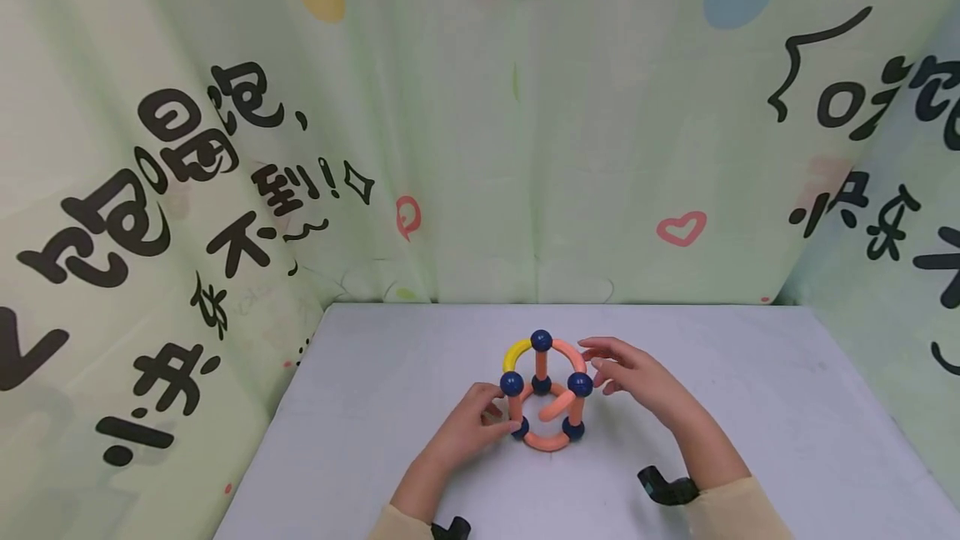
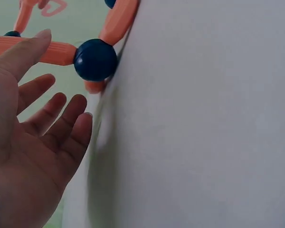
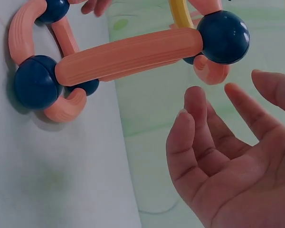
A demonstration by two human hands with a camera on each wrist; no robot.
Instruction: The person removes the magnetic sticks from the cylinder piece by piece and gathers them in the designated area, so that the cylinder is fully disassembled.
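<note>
A toy frame of ball-and-rod pieces stands on the table, with dark blue balls joined by straight upright and curved orange rods. One curved rod on the upper ring is yellow. From the upper right ball, a curved orange rod juts toward the near side with its other end free. My left hand is at the frame's left side, thumb against the left upright rod, the other fingers spread below it. Beside the upper right ball, my right hand has its fingers loosely bent, holding nothing.
The white table extends around the frame. Behind and at both sides hangs a pale green printed curtain with black lettering. Black wrist straps sit at the beige sleeves.
</note>
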